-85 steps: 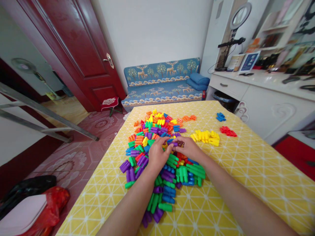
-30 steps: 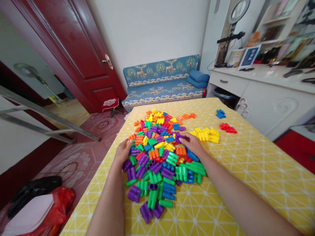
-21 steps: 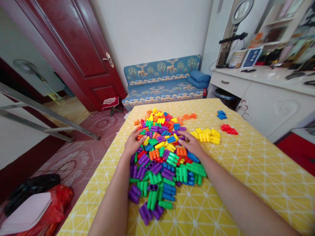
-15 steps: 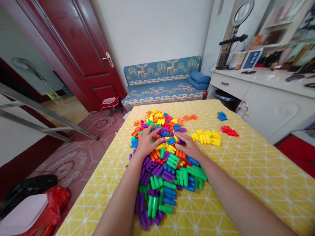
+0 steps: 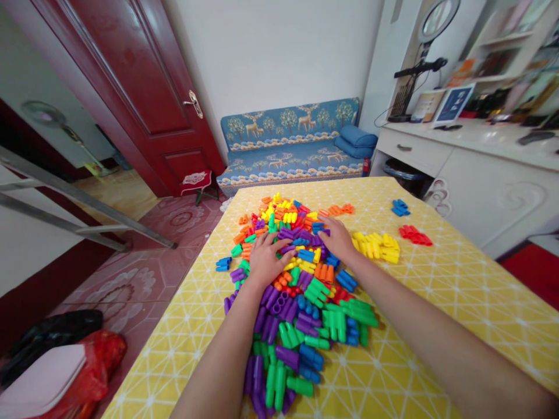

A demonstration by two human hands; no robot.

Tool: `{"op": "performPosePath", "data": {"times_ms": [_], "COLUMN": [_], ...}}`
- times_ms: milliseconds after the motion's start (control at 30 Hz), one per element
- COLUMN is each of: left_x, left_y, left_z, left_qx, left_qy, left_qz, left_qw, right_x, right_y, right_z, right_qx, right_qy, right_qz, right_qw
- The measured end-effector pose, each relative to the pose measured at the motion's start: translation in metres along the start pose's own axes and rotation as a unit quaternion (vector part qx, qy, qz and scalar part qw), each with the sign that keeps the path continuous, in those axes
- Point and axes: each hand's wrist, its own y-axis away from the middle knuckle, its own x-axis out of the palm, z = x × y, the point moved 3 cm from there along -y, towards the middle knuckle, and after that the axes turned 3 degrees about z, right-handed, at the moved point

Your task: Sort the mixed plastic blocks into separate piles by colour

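Plastic blocks [image 5: 317, 293] in many colours sit under my left hand [image 5: 265, 261], palm down, fingers fanned apart. My right hand [image 5: 338, 240] comes in from the other side, thumb parted from the fingers; from my feed I cannot tell whether it presses on any piece. Half a second ago that hand was nearer to me; now it reaches farther up the heap, and a blue block [image 5: 223, 264] sits just off the left edge. Blue and purple pieces lie at my right fingertips, green and purple ones spill below both wrists. Farther out, a yellow row [image 5: 376, 247] sits just right of the right hand, with a red cluster [image 5: 416, 235] beyond it on the patterned tablecloth [image 5: 458, 279]
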Motion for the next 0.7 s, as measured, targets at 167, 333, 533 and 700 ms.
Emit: {"op": "performPosePath", "data": {"times_ms": [167,333,533,700], "left_x": [0.0,0.001,0.002,0.001], "left_y": [0.0,0.0,0.0,0.0], "left_z": [0.0,0.002,0.003,0.002], "left_qx": [-0.001,0.004,0.001,-0.002], "left_qy": [-0.007,-0.003,0.002,0.004], "left_qz": [0.015,0.003,0.004,0.0], "left_qw": [1.0,1.0,1.0,1.0], "right_x": [0.023,0.022,-0.028,-0.109], "right_y": [-0.029,-0.027,-0.02,-0.02], "right_z": [-0.011,-0.002,-0.024,-0.101], "right_qx": [0.057,0.016,0.006,0.254], "right_qy": [0.032,0.019,-0.005,0.147], "right_qz": [0.04,0.055,-0.009,-0.105], "right_qw": [0.997,0.998,1.0,0.95]}}
